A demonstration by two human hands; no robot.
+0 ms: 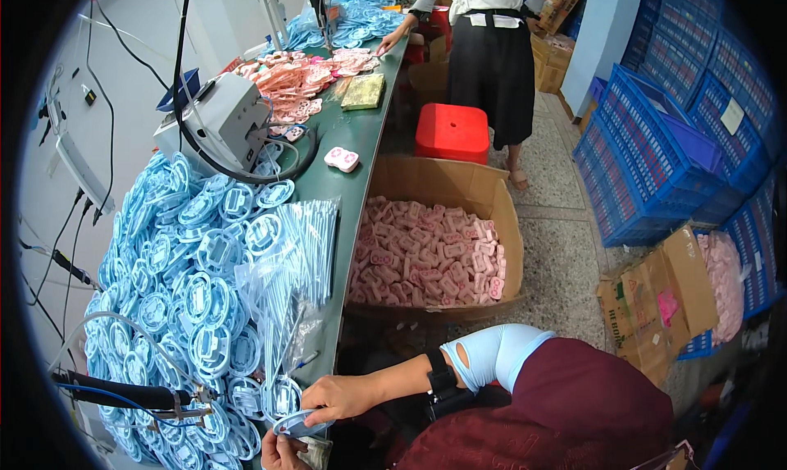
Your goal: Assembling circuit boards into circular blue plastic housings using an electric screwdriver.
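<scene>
At the lower edge, beside the table, my right hand [340,398] pinches the rim of a light-blue oval plastic part [297,425] between thumb and fingers. Just below it, my left hand [283,452] has its fingers closed at the near edge of the same part. A large heap of similar light-blue oval parts [201,298] lies to the left of my hands. Beyond them, a clear bag of thin light-blue sticks [307,253] rests on the heap's right side. A pen-like item [307,360] lies near my right hand.
A black-sleeved tool [123,394] reaches over the heap. On the green table [361,162] stand a grey machine box [221,121] and pink parts [287,80]. A carton [508,224] of pink pieces, a red stool [452,132] and blue crates [639,150] are right; another person stands beyond.
</scene>
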